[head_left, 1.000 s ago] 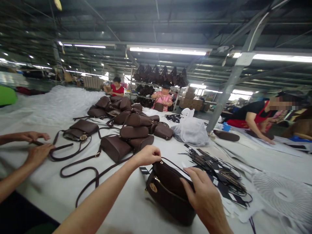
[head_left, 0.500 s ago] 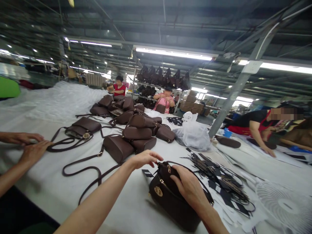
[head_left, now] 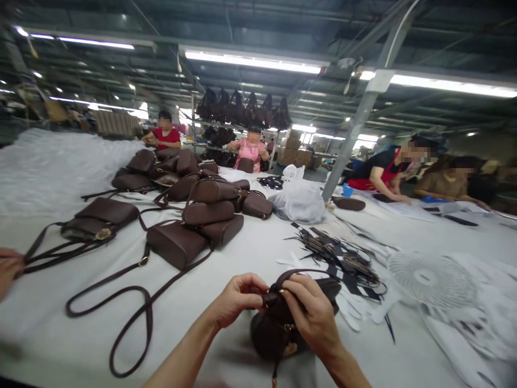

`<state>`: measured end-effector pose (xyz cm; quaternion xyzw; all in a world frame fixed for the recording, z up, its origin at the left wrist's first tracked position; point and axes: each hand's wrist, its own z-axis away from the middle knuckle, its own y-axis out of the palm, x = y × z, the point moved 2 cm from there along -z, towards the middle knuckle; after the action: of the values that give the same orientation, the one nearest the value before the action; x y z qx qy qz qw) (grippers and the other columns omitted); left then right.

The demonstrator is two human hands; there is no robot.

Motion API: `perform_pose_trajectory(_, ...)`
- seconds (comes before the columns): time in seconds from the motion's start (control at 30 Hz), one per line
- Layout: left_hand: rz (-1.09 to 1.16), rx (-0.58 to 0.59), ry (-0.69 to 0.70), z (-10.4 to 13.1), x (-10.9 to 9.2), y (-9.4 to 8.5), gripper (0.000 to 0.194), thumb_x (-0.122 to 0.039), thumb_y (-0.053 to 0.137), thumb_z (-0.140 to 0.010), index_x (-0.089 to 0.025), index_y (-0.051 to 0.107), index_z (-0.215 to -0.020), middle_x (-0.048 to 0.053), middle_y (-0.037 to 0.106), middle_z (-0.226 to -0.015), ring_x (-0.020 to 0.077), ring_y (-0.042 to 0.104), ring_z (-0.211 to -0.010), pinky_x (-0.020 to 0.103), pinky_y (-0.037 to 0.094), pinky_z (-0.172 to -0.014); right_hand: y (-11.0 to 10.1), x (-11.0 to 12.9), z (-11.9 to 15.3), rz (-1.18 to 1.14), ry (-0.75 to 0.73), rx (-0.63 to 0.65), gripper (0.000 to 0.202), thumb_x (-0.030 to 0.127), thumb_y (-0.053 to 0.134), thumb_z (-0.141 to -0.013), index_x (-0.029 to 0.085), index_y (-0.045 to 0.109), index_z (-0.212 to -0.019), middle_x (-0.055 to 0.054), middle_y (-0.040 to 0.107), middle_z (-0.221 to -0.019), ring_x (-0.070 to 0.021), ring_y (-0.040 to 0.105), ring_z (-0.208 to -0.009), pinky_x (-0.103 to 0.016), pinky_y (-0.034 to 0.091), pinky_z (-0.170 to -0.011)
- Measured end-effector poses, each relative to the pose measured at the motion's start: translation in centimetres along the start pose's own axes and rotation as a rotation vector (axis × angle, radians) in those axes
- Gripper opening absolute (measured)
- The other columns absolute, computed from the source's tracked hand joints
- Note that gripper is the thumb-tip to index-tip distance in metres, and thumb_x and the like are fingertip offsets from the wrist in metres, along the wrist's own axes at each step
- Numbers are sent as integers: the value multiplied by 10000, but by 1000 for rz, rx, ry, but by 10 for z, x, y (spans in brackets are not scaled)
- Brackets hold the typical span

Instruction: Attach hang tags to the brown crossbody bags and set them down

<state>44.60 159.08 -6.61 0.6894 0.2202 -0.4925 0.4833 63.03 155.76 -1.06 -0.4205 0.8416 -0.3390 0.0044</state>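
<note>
My left hand [head_left: 243, 299] and right hand [head_left: 310, 311] are curling partly closed, gripping a dark bag [head_left: 271, 339] above the white surface [head_left: 226, 269], brown bags [head_left: 177, 242] lying near, fluorescent lights [head_left: 254, 62] glowing overhead.

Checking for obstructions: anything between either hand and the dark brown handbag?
Nothing visible. The left hand's fingers meet the handbag at its left end; the right hand lies directly on its top. The black tags lie beyond it, outside both contacts.

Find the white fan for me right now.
In the head view, the white fan is at the right, on the white table, just right of the pile of black tags.
</note>
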Motion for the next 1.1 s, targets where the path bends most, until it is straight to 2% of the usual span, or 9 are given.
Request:
perform_pose_trajectory(0.1,-74,46,130,-1,3,9,279,-158,812,-584,-178,703,-841,40,656,-988,185,588,-915,281,429,-810,-4,4,13,-81,133,14,84,184,530,-887,236,587,-917,-18,673,-868,-187,637,-839,-386,489,-897)
perform_pose_trajectory(0.2,-66,133,180,0,8,20,337,-189,796,-642,-208,688,-960,71,590,-1245,279,486,-1211,387,327,-1029,-6,6,23,-176,244,38,184,212,633,-808,241,572,-979,-29,686,-932,-228,636,-983,-362,525,-857)
perform_pose_trajectory(0.27,-13,206,174,1,14,27,382,-193,776,-687,-225,650,-1046,81,561,-1309,303,436,-1286,438,269,-1084,-5,5,27,-275,315,16,276,206,675,-772,244,566,-1023,-39,700,-980,-241,641,-1038,-344,548,-836)
perform_pose_trajectory(0.4,12,251,189,3,23,41,431,-187,771,-717,-250,579,-1098,77,503,-1397,309,346,-1372,472,208,-1127,0,2,31,-619,503,-171,255,199,617,-846,243,550,-1088,-27,743,-910,-188,716,-862,-303,590,-750)
perform_pose_trajectory(0.5,-60,209,222,8,24,51,418,-259,749,-763,-249,547,-1129,87,462,-1437,303,314,-1395,479,177,-1148,3,1,35,-773,626,-289,298,223,652,-836,229,566,-1121,-33,765,-871,-190,731,-812,-298,607,-710)
perform_pose_trajectory(0.7,-142,111,279,19,27,69,360,-375,611,-875,-240,497,-1188,105,444,-1430,299,341,-1371,481,242,-1134,4,2,48,-910,731,-378,316,260,691,-816,240,589,-1114,-41,776,-872,-208,736,-827,-353,610,-764)
perform_pose_trajectory(0.9,-445,4,537,24,30,75,175,-271,485,-949,-290,518,-1120,54,509,-1330,243,422,-1294,442,320,-1091,7,0,52,-1058,804,-452,352,253,726,-794,246,594,-1120,-51,773,-929,-201,736,-825,-296,606,-694)
perform_pose_trajectory(1.0,-639,40,628,25,27,72,224,-221,469,-952,-308,553,-1141,50,496,-1349,235,451,-1267,415,370,-1060,8,-1,53,-1079,800,-443,351,257,721,-804,247,587,-1129,-39,774,-888,-200,737,-822,-315,603,-734)
perform_pose_trajectory(1.1,-755,86,615,24,19,69,244,-180,490,-936,-291,570,-1137,68,499,-1334,228,495,-1222,369,426,-1009,7,-2,54,-1069,805,-442,356,270,725,-798,248,588,-1127,-36,772,-876,-204,737,-802,-320,601,-719)
